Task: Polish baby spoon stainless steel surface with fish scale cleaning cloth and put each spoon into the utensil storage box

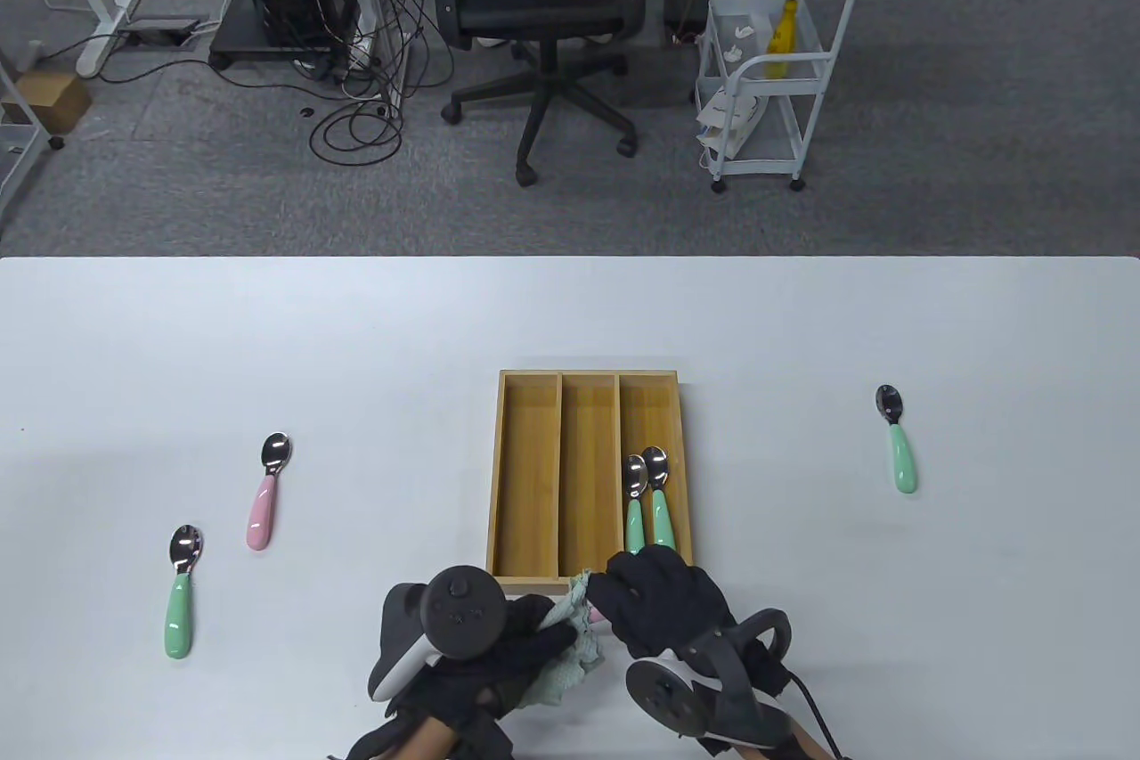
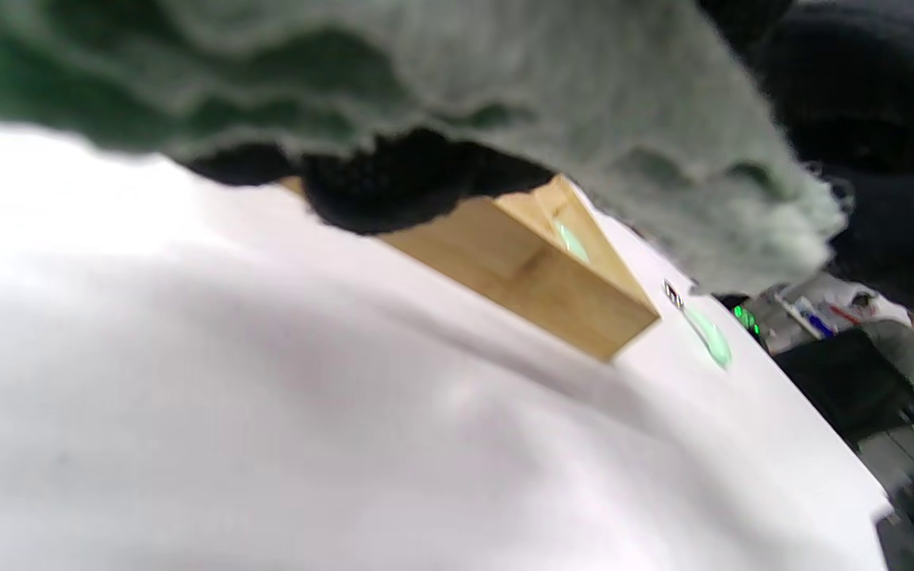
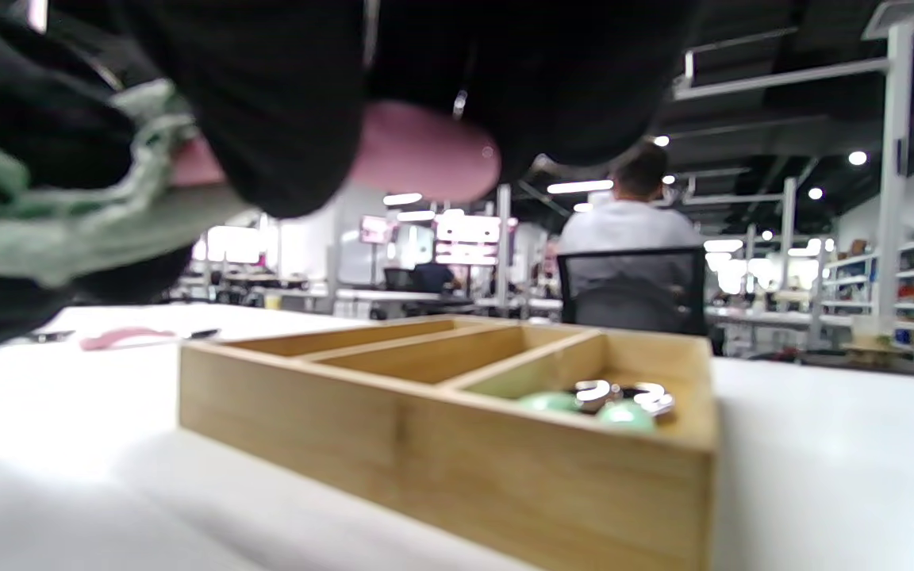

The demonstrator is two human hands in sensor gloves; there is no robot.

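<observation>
So, from the table view, two green-handled spoons (image 1: 648, 500) already lie in the right compartment of the utensil storage box (image 1: 525, 475), while three wait loose on the table (image 1: 356, 332): a pink spoon (image 1: 265, 493) and a green spoon (image 1: 181, 591) out at nine o'clock from the box, another green spoon (image 1: 898, 439) at three o'clock. I'd judge the job a bit under halfway, with a sixth spoon being polished now. Both hands meet just at six o'clock of the box; the left hand (image 1: 499, 649) has its fingers closed around the cleaning cloth (image 1: 570, 649), and the right hand (image 1: 663, 604) curls over a pink-handled spoon, barely visible there.

Looking through the left wrist view, the bunched cloth (image 2: 457, 87) fills the top, with dark fingers (image 2: 393, 178) wrapped beneath it and the box's corner (image 2: 568, 293) beyond.

Over in the right wrist view, the right hand's fingers (image 3: 282, 95) pinch the pink handle (image 3: 425, 155), whose bowl end disappears into the cloth (image 3: 52, 206) at nine o'clock.
</observation>
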